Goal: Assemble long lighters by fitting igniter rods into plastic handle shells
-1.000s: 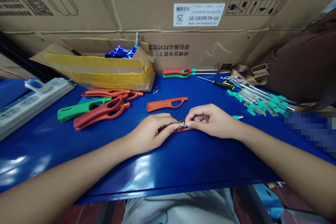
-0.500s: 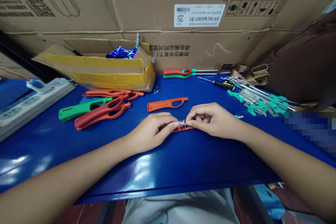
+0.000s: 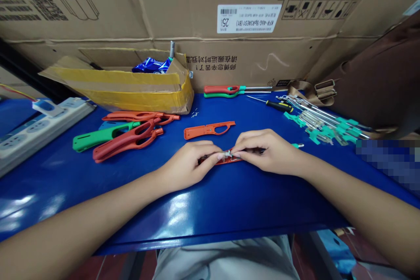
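Pinching translucent parts (image 3: 227, 154), left grip (image 3: 188, 164) and right grip (image 3: 265, 152), slim orange plastic shell (image 3: 224, 162) beneath

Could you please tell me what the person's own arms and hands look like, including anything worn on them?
The left hand and right hand are bare, with no gloves and no rings that I can make out. Both forearms are uncovered as far as they show, without sleeves, a watch, bracelets or visible markings.

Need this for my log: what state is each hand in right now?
Left hand: closed, holding the nearer orange casing.
Right hand: closed, pinching at small parts there; exact piece unclear.
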`<action>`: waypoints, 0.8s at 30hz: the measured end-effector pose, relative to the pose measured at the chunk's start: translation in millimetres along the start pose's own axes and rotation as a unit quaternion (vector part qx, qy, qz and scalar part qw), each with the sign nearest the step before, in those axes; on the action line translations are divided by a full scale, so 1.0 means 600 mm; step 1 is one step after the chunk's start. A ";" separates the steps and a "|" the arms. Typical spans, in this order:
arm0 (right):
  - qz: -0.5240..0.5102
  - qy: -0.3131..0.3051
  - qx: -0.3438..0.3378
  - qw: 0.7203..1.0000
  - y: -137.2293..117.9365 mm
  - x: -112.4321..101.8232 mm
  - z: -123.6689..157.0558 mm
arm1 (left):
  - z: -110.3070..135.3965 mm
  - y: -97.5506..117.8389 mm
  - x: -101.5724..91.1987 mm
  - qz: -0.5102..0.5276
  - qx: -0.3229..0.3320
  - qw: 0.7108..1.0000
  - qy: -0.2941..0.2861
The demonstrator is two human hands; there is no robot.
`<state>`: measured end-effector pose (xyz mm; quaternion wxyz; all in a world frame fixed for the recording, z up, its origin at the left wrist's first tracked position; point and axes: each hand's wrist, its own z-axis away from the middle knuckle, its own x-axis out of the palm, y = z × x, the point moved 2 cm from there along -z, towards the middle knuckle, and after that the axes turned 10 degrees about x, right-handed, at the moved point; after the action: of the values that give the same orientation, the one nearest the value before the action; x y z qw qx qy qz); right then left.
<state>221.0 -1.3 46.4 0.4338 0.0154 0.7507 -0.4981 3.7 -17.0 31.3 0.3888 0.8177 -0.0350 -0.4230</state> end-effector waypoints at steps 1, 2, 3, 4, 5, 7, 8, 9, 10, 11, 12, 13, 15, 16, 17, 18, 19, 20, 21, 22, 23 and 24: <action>0.000 -0.001 -0.003 1.000 0.000 0.001 0.000 | 0.000 0.000 0.000 -0.002 0.000 1.000 0.000; -0.001 -0.001 -0.006 1.000 0.001 0.001 0.000 | 0.000 0.000 0.000 -0.003 -0.001 1.000 0.000; -0.003 0.000 -0.009 1.000 0.002 0.002 -0.001 | 0.000 0.000 -0.001 -0.004 -0.001 1.000 -0.001; -0.004 0.001 -0.012 1.000 0.002 0.003 -0.001 | 0.001 0.000 -0.001 -0.003 -0.002 1.000 -0.002; -0.005 0.002 -0.014 1.000 0.003 0.003 -0.001 | 0.001 0.000 -0.001 -0.003 -0.002 1.000 -0.003; -0.004 0.001 -0.017 1.000 0.003 0.004 -0.001 | 0.002 -0.001 0.000 -0.003 -0.001 1.000 -0.008; -0.003 -0.001 -0.020 1.000 0.002 0.005 -0.001 | 0.002 -0.001 0.000 -0.004 0.000 1.000 -0.011; -0.002 -0.003 -0.023 1.000 0.002 0.005 -0.001 | 0.002 -0.001 0.001 -0.004 0.001 1.000 -0.014; -0.001 -0.004 -0.024 1.000 0.001 0.005 0.000 | 0.002 -0.001 0.001 -0.005 0.002 1.000 -0.016; -0.001 -0.004 -0.026 1.000 0.001 0.005 0.000 | 0.001 -0.001 0.001 -0.007 0.002 1.000 -0.016; 0.000 -0.003 -0.026 1.000 0.000 0.005 0.000 | 0.001 -0.001 0.002 -0.007 0.002 1.000 -0.015; 0.001 -0.002 -0.025 1.000 0.000 0.005 0.001 | 0.001 -0.001 0.001 -0.006 0.001 1.000 -0.014; 0.005 0.001 -0.022 1.000 -0.001 0.005 0.001 | 0.001 -0.001 0.001 -0.003 -0.001 1.000 -0.011; 0.007 0.002 -0.023 1.000 -0.001 0.005 0.001 | 0.001 -0.001 0.001 -0.001 -0.002 1.000 -0.010; 0.009 0.003 -0.024 1.000 -0.001 0.005 0.000 | 0.002 -0.002 0.000 0.000 -0.002 1.000 -0.010; 0.012 0.003 -0.025 1.000 0.000 0.006 0.000 | 0.002 -0.002 0.000 0.002 -0.002 1.000 -0.010; 0.015 0.002 -0.026 1.000 0.000 0.006 0.000 | 0.002 -0.002 0.000 0.002 -0.002 1.000 -0.011; 0.018 0.001 -0.027 0.999 0.000 0.006 0.000 | 0.003 -0.002 0.000 0.003 -0.001 1.000 -0.011; 0.021 -0.001 -0.027 0.999 0.001 0.006 0.001 | 0.003 -0.002 -0.001 0.003 -0.001 1.000 -0.012; 0.023 -0.001 -0.028 0.999 0.001 0.006 0.001 | 0.003 -0.003 -0.001 0.003 -0.003 1.000 -0.014; 0.026 -0.001 -0.027 0.999 0.002 0.006 0.001 | 0.002 -0.003 0.000 0.003 -0.004 1.000 -0.015; 0.029 0.001 -0.028 0.999 0.001 0.006 0.001 | 0.002 -0.004 0.000 0.005 -0.005 1.000 -0.015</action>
<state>219.6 -2.6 43.3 0.4474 0.0255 0.7643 -0.4637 2.0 -16.1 29.5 0.3947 0.8088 -0.0424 -0.4339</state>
